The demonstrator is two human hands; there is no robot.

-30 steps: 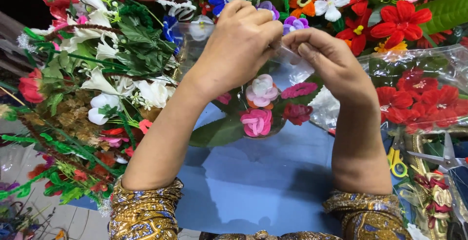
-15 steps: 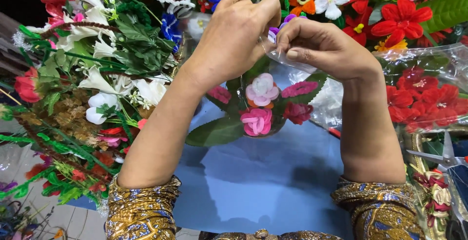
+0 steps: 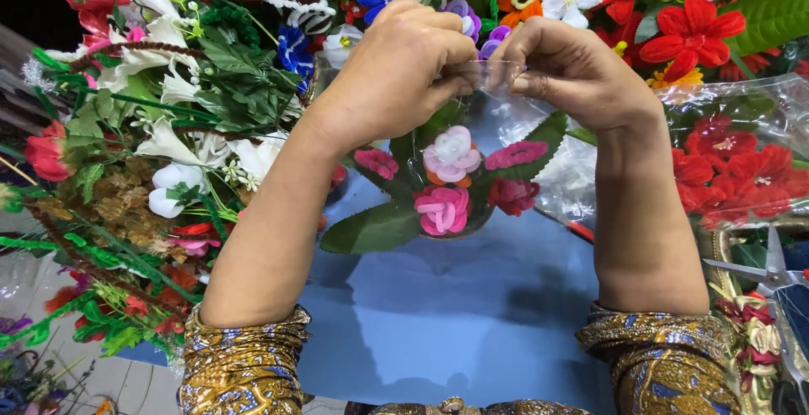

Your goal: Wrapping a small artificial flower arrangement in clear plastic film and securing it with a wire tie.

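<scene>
Both my hands meet at the top middle, above a small posy (image 3: 447, 187) of pink, white and dark red cloth flowers with broad green leaves. My left hand (image 3: 404, 69) and my right hand (image 3: 573, 69) pinch the top edge of a clear plastic wrap (image 3: 497, 103) between fingers and thumbs. The wrap hangs down around the posy. The posy rests on a blue sheet (image 3: 438, 322) beneath my forearms. My fingertips are partly hidden behind one another.
A heap of artificial white lilies and greenery (image 3: 168, 128) fills the left. Red flowers in a clear bag (image 3: 742, 171) lie at the right, with scissors (image 3: 767, 272) below them. More bright blooms (image 3: 640, 2) line the back.
My hands have moved slightly up and closer together along the wrap's top edge. The posy below has stayed in place.
</scene>
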